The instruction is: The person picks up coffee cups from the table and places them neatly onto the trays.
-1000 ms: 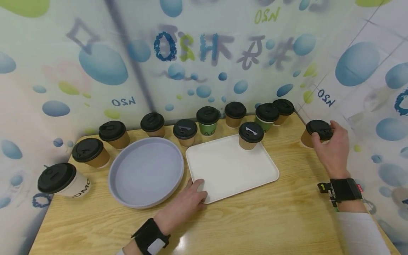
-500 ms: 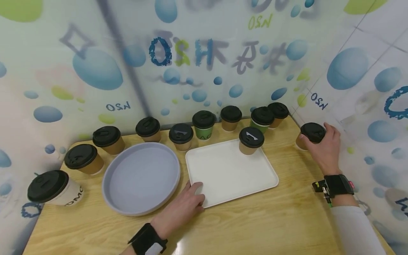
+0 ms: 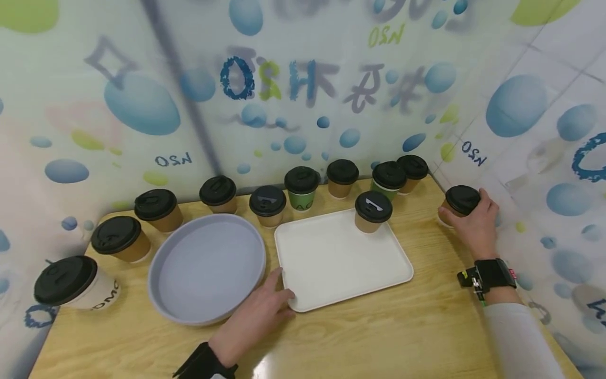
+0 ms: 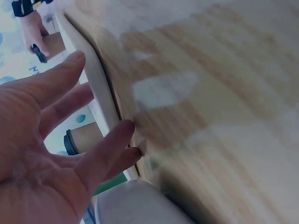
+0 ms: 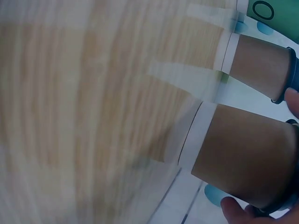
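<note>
In the head view my left hand (image 3: 255,316) lies at the near left corner of a white rectangular tray (image 3: 322,273), fingers spread loosely beside its rim. The left wrist view shows those fingers (image 4: 110,151) fairly straight along the tray's edge (image 4: 105,88). A brown paper coffee cup (image 3: 371,223) with a black lid stands on the tray's far right part. At the table's right side, my right hand (image 3: 475,226) grips another lidded brown coffee cup (image 3: 452,210) near its lid. That cup (image 5: 243,154) stands upright on the table in the right wrist view.
A round grey-lilac tray (image 3: 205,310) sits left of my left hand. Several lidded cups line the back, including a green one (image 3: 301,200); a white cup (image 3: 97,292) is at the far left. Printed curtains (image 3: 265,137) close off the back and sides.
My left hand has drawn slightly back left from the tray's corner, its fingers looser. My right hand has shifted slightly lower around the cup, which stays in place. The view has tilted a little.
</note>
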{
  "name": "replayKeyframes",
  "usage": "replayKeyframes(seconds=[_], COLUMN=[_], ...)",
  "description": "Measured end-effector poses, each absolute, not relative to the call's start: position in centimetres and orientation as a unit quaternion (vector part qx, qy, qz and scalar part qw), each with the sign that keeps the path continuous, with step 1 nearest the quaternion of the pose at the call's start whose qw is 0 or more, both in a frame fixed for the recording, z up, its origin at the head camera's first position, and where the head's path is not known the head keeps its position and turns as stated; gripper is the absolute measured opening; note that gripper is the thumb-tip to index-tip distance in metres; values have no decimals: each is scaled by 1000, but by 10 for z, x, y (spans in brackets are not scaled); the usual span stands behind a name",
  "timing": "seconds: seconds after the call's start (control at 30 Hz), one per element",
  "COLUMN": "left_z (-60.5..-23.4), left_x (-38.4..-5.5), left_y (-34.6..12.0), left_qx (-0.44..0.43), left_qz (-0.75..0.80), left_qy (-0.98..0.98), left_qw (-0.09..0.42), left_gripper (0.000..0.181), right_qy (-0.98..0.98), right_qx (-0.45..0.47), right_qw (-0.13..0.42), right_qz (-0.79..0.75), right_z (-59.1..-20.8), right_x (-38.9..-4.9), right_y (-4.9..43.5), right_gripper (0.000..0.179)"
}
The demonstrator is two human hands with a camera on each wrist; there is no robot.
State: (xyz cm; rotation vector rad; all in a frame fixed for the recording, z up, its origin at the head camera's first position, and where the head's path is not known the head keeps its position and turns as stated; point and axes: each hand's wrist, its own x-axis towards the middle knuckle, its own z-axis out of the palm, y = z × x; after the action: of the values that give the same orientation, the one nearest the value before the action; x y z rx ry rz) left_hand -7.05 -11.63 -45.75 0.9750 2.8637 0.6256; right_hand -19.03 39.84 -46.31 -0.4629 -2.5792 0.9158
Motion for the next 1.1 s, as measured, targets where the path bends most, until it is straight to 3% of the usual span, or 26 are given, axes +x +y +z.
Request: replayKeyframes(seconds=[0.47,0.7,1.1], left_z=[-463,-464,-461], left_x=[-71,-73,-75], left_y=[-119,-117,-113], left_qx=[328,331,329], left_qz=[205,200,184], left_qy=[922,922,926], left_qw=[-2,-26,-15], left_gripper=[20,21,20], right_qy=[-917,-915,-895], right_qx=[-163,-126,-70], right_qw=[184,212,259], right_qz=[314,319,357], right_z=[-467,-456,-424], right_x=[-189,-188,-174], right_y=[399,391,369], right_gripper=[93,92,91])
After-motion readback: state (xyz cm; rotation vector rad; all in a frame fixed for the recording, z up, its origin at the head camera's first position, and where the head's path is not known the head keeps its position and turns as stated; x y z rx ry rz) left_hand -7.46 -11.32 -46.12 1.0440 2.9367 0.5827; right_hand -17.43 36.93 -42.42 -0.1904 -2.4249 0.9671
